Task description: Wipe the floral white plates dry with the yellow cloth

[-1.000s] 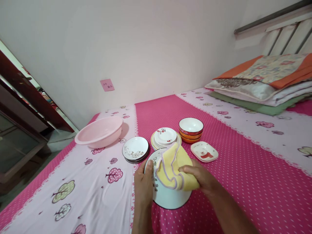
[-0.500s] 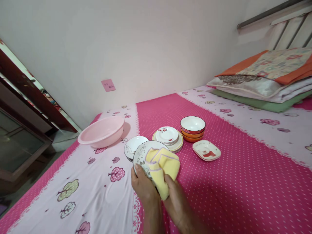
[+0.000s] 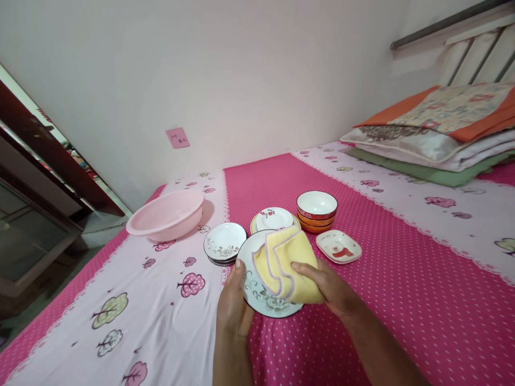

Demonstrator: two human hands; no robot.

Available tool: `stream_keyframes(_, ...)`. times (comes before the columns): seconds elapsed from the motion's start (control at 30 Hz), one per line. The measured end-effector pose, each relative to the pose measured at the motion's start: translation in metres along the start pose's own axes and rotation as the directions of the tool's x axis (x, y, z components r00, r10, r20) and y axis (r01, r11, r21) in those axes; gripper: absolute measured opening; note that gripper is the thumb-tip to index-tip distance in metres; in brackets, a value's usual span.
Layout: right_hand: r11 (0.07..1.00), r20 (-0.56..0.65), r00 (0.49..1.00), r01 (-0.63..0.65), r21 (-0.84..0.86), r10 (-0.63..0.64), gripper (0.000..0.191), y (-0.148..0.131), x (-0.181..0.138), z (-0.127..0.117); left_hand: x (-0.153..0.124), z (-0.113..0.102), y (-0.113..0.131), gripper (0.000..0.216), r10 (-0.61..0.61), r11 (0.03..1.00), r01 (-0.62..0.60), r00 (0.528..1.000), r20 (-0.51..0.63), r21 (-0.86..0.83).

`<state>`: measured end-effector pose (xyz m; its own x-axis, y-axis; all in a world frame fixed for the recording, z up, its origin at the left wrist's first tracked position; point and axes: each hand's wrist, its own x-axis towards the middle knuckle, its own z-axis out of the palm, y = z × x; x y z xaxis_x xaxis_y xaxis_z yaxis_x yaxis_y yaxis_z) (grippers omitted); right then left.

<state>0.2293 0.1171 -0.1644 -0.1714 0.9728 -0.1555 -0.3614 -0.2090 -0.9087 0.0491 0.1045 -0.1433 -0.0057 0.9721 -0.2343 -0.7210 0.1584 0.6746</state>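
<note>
My left hand point(image 3: 233, 305) grips the left rim of a white plate with a grey flower pattern point(image 3: 261, 300), held just above the bed. A folded yellow cloth with purple edging point(image 3: 284, 262) lies on the plate's face, and my right hand point(image 3: 328, 287) is closed on it, pressing it against the plate. Behind the plate stand a small stack of flowered plates point(image 3: 224, 242), a stack of white plates with red flowers point(image 3: 273, 219), stacked orange bowls point(image 3: 317, 210) and a small square dish point(image 3: 338, 246).
A pink plastic basin point(image 3: 167, 214) sits at the back left on the pink bed sheet point(image 3: 402, 279). Folded quilts and a pillow point(image 3: 434, 134) are piled at the far right by the headboard. A dark wooden cabinet point(image 3: 36, 187) stands left of the bed.
The plate has swung from tilted up to the left back to the middle and lies flatter. My right hand with the cloth has moved from the plate's lower edge to its right side.
</note>
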Motion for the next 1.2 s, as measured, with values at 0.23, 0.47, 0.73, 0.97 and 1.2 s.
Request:
stream_keyframes(0.23, 0.910, -0.302, 0.929, 0.077, -0.408, -0.214, 0.052, -0.022, 0.005, -0.022, 0.010, -0.005, -0.005, 0.038, 0.033, 0.998, -0.043, 0.969, -0.244, -0.037)
stream_keyframes(0.47, 0.519, -0.478, 0.556, -0.095, -0.849, -0.680, 0.054, -0.034, -0.003, -0.042, 0.008, 0.000, -0.001, 0.040, 0.222, 0.975, -0.210, 0.901, -0.372, 0.074)
stream_keyframes(0.73, 0.182, -0.011, 0.644, 0.199, -0.963, -0.765, 0.049, 0.021, 0.016, -0.001, 0.002, 0.026, -0.033, 0.039, 0.184, 0.983, -0.178, 0.938, -0.295, 0.048)
stream_keyframes(0.97, 0.377, -0.041, 0.692, 0.342, -0.861, -0.720, 0.053, 0.029, 0.014, 0.014, 0.001, 0.028, -0.053, 0.034, 0.118, 0.988, -0.101, 0.981, -0.154, 0.115)
stream_keyframes(1.2, 0.476, 0.245, 0.797, 0.543, -0.692, -0.552, 0.060, 0.017, 0.005, 0.026, 0.011, 0.016, -0.043, 0.028, 0.213, 0.977, -0.205, 0.957, -0.196, 0.062)
